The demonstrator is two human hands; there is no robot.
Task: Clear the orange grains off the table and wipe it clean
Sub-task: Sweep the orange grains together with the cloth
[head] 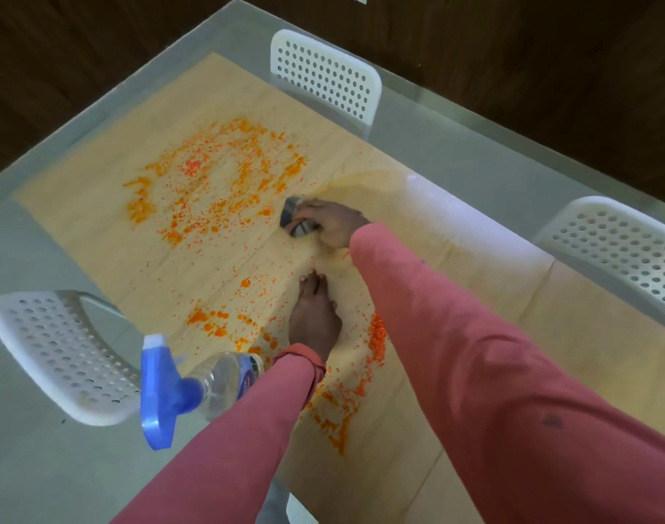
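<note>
Orange grains lie scattered in a wide ring on the light wooden table, with smaller patches near my left hand and a dense strip of them by my right forearm. My right hand grips a dark grey cloth and presses it on the table at the ring's right edge. My left hand rests flat on the table with its fingers straight, pointing away from me. Both arms wear pink sleeves.
A spray bottle with a blue trigger head lies on its side at the table's left edge. White perforated chairs stand at the far side, at the right and at the left. A grey floor surrounds the table.
</note>
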